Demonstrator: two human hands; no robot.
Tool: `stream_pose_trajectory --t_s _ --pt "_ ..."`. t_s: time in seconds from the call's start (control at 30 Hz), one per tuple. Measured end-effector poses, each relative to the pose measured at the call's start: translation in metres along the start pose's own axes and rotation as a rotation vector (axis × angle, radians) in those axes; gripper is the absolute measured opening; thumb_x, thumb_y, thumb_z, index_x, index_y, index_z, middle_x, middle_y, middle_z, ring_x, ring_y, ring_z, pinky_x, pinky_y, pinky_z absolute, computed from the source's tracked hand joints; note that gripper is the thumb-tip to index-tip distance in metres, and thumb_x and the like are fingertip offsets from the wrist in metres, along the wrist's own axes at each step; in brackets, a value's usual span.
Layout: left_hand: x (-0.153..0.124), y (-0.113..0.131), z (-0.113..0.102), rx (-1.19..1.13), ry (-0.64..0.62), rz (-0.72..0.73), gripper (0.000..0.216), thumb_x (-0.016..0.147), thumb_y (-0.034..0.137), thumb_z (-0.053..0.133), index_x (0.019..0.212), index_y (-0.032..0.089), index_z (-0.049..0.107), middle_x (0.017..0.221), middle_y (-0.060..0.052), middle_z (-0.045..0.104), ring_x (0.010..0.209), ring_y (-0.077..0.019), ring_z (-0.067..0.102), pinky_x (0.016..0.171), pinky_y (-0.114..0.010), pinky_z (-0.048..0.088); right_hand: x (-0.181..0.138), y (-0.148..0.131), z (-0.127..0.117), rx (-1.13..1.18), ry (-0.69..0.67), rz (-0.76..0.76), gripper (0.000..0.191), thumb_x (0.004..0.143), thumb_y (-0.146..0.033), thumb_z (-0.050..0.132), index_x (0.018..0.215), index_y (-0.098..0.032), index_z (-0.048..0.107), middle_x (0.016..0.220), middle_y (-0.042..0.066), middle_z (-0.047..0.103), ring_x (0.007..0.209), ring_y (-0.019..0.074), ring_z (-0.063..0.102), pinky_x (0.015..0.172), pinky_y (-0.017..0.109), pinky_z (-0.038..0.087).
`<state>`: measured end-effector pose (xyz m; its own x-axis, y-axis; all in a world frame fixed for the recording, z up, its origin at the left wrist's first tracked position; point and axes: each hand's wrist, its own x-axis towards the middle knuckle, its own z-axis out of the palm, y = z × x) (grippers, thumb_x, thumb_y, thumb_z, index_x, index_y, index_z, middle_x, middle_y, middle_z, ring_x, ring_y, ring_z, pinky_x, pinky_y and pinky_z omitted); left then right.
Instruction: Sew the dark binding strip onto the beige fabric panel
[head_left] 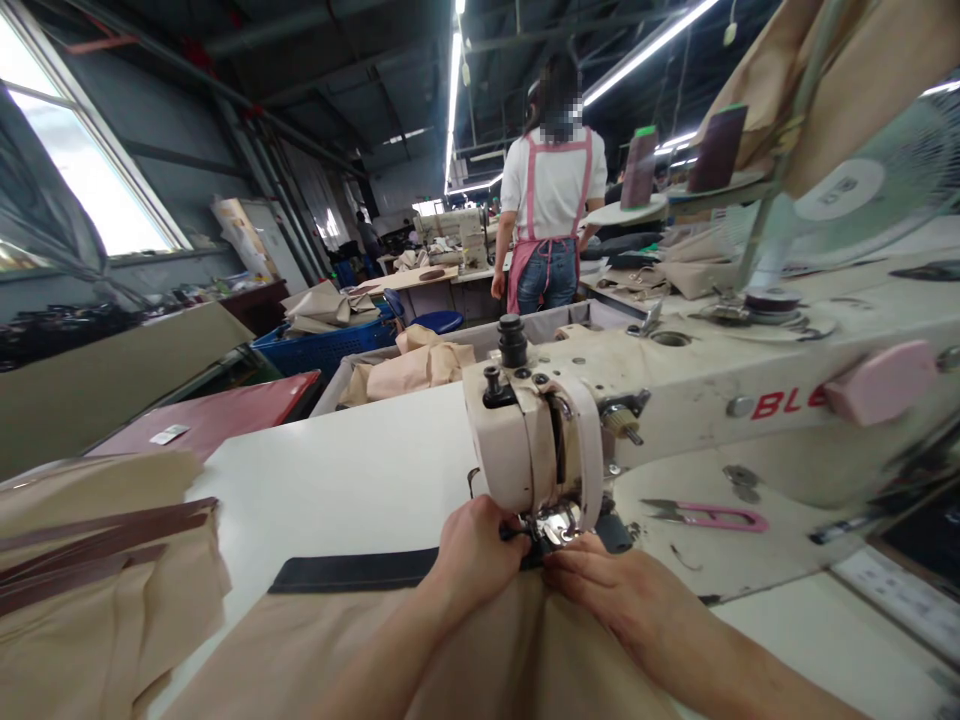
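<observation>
where fingers [579,568] rest, tan fabric [330,650] beneath, black band [360,570] leftward

On the sewing machine [675,400], snips [684,512] lie right of the fabric [322,640].

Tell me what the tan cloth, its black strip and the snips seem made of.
Tan cloth: probably thin fabric, matte and softly folded; weave too fine to tell. Black strip: perhaps faux leather, smooth with a visible stitch line. Snips: likely metal blades, grey; the pink handle could be plastic or painted metal.
</observation>
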<state>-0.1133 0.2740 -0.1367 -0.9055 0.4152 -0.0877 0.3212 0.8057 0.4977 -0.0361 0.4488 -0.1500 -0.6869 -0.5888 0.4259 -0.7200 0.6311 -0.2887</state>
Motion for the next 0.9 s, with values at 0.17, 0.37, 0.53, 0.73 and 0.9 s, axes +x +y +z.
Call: stream_pose_trajectory --t_s 0.17,0.37,0.53,0.73,0.9 --pt "0.006 0.002 -0.002 0.047 0.028 0.004 0.017 0.070 0.021 0.055 0.082 0.019 0.066 0.085 -0.004 0.070 0.084 -0.0218 0.064 0.067 -0.027 0.046 0.005 -0.003 -0.001 0.049 0.036 0.023 0.032 0.091 -0.008 0.034 0.095 -0.010 0.066 0.101 0.014 0.067 0.096 0.0211 0.061 0.087 0.032 0.052" --pt "-0.044 -0.005 0.005 0.212 0.222 0.108 0.033 0.080 0.022 0.049 0.112 0.015 0.057 0.120 -0.012 0.058 0.118 -0.0280 0.047 0.102 -0.046 0.030 0.000 -0.006 -0.006 0.148 0.067 0.191 0.029 0.092 -0.016 0.038 0.096 -0.020 0.067 0.091 0.009 0.066 0.088 0.0227 0.060 0.079 0.038 0.051" --pt "-0.102 -0.055 0.008 0.534 0.324 0.342 0.066 0.083 0.038 0.052 0.141 0.024 0.024 0.145 -0.007 0.034 0.134 -0.0281 0.028 0.110 -0.053 0.014 -0.026 -0.025 -0.007 0.771 0.024 0.715 0.027 0.089 -0.028 0.043 0.110 -0.023 0.059 0.073 0.001 0.060 0.069 0.0161 0.061 0.057 0.025 0.049" --pt "-0.081 -0.068 -0.033 0.502 -0.037 0.319 0.054 0.090 0.040 0.041 0.140 0.038 0.021 0.151 -0.002 0.019 0.138 -0.0273 0.018 0.108 -0.059 0.017 -0.035 -0.060 0.001 1.131 0.007 0.986 0.038 0.058 -0.009 0.065 0.095 -0.016 0.055 0.053 -0.012 0.044 0.043 0.0034 0.037 0.044 0.014 0.026" --pt "-0.100 -0.029 -0.007 0.397 0.180 0.368 0.049 0.088 0.048 0.043 0.132 0.027 0.039 0.139 -0.007 0.042 0.132 -0.0260 0.032 0.109 -0.053 0.015 -0.035 -0.068 -0.004 1.168 0.061 0.990 0.024 0.061 -0.008 0.062 0.083 -0.015 0.055 0.046 -0.012 0.047 0.041 0.0044 0.040 0.043 0.015 0.029"
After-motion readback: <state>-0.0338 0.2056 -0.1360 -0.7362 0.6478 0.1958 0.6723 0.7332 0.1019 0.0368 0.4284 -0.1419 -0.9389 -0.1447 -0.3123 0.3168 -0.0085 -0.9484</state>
